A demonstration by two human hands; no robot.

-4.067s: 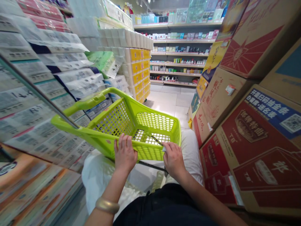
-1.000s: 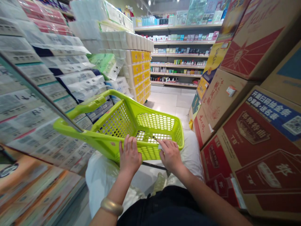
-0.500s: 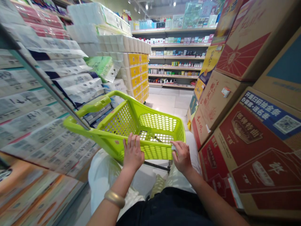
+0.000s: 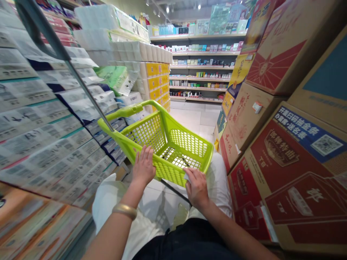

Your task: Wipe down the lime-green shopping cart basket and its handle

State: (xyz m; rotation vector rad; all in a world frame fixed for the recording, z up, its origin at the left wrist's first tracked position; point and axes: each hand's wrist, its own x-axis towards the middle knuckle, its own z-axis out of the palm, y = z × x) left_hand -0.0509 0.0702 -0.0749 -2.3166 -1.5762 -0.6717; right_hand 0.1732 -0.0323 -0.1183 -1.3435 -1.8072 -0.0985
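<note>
A lime-green shopping basket with latticed walls stands tilted in front of my knees, with nothing inside it. My left hand lies on its near rim, fingers stretched out and flat. Farther right along the same rim, my right hand has its fingers bent and closed on a small white cloth, pressed against the plastic. Most of the cloth is hidden by the fingers. A metal pull rod with a dark grey handle rises from the basket's left end.
Packs of tissue paper are stacked high on the left. Cardboard cartons form a wall close on the right. Beyond the basket, a tiled aisle leads to shelves of small goods.
The basket has turned, its handle end swinging right and away from the left stack. Both hands have shifted left with the near rim. More of the rod's grey handle shows.
</note>
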